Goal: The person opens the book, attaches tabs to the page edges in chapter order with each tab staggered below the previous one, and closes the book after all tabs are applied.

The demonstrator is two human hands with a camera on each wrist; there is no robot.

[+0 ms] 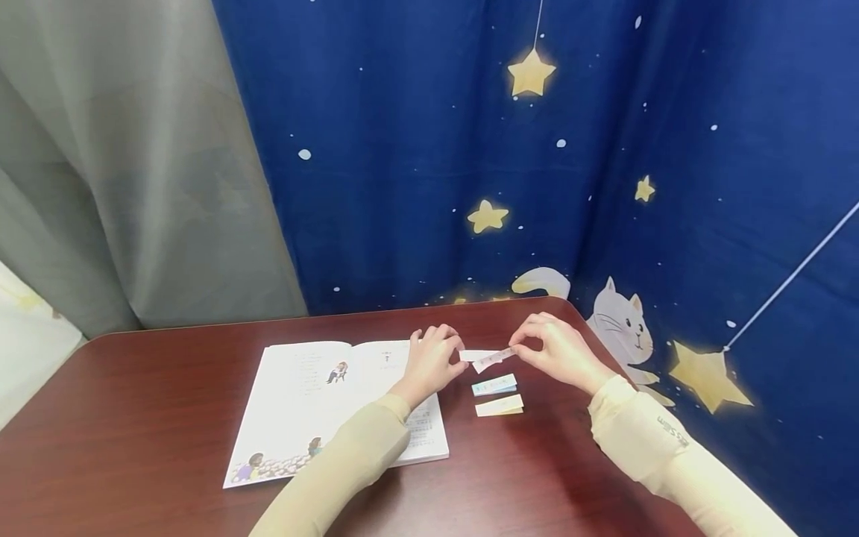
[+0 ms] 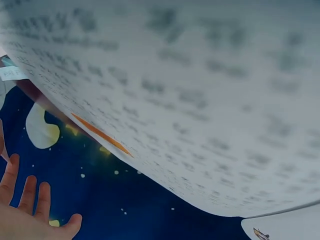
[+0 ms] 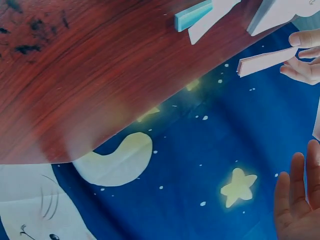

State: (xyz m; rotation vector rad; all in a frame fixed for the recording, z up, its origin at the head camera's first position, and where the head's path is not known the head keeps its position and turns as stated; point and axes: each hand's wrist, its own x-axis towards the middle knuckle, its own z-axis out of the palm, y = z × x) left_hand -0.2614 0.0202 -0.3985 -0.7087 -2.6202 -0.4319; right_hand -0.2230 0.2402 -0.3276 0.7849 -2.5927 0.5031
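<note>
Over the right side of an open picture book [image 1: 295, 403], my left hand [image 1: 435, 363] pinches one end of a thin pink sticky-note pad [image 3: 265, 62]; from above, its white face [image 1: 472, 356] shows. My right hand [image 1: 553, 347] pinches a pale pink paper strip [image 1: 491, 361] with small printed marks between thumb and forefinger. The strip overlaps the pad in the head view. In the right wrist view, the right hand's other fingers [image 3: 297, 185] are spread. Nearer me on the table lie a blue sticky-note pad [image 1: 494, 385] and a yellow one [image 1: 499, 406], each with a white cover.
The dark red wooden table [image 1: 134, 418] ends at a rounded back right corner. A blue star-patterned curtain [image 1: 416, 149] and a grey curtain [image 1: 154, 186] hang behind it. A narrow orange strip [image 2: 102, 135] shows at the page's edge in the left wrist view.
</note>
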